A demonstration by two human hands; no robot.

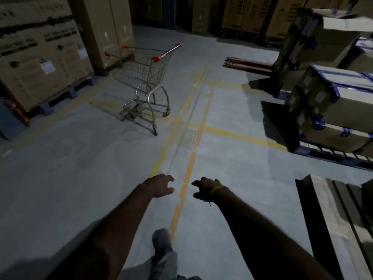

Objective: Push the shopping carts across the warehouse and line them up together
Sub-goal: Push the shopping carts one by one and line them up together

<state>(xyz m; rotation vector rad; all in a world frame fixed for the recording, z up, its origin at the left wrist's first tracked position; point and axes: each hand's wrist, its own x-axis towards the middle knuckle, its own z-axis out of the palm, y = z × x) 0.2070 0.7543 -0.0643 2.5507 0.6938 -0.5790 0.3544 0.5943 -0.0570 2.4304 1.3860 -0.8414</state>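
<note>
You get no readable text here. The big cartons (40, 57) on your left carry dark printed lines and a white label (47, 67), all too blurred to read. The floor (80, 178) has small pale marks (194, 137) between the yellow lines (189, 170); one may be a digit, can't tell. The taped boxes (333, 102) on your right show nothing legible.

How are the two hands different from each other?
The right hand has a yellow thread tied at its wrist; the left hand has a bare wrist. The left hand hangs over the grey floor left of the yellow line, the right hand over the floor right of it. Both reach forward with loosely curled fingers, hold nothing, and are far from the shopping cart.
</note>
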